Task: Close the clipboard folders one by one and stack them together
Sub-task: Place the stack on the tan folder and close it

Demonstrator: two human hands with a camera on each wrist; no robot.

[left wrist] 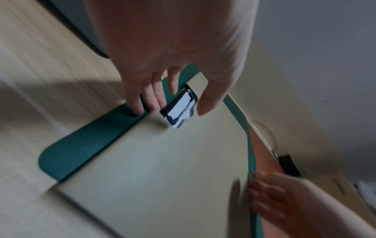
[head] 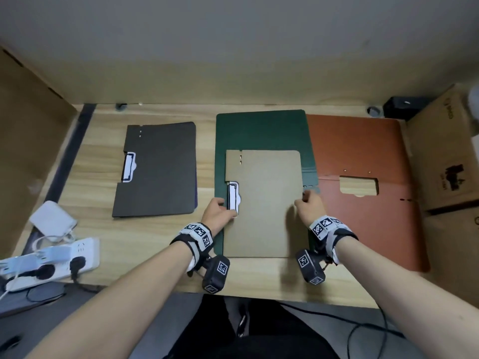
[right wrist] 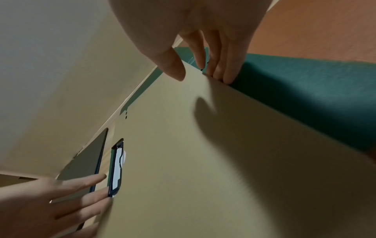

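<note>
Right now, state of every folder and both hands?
dark grey folder: closed, flat on desk, apart from the others
tan folder: closed, lying on the green folder
green folder: closed, flat, under the tan one
orange folder: open, spread flat
left hand: grips the tan folder's clip edge
right hand: pinches the tan folder's right edge

Tan folder (head: 264, 203): closed, lying on the green folder (head: 261, 130), clip at its left edge.
Left hand (head: 217, 212): grips the tan folder's left edge by the clip.
Right hand (head: 309, 204): holds its right edge.
Dark folder (head: 158, 169): closed, left on the desk (head: 96, 161).
Orange folder (head: 363, 151): open, right of the green one.
</note>
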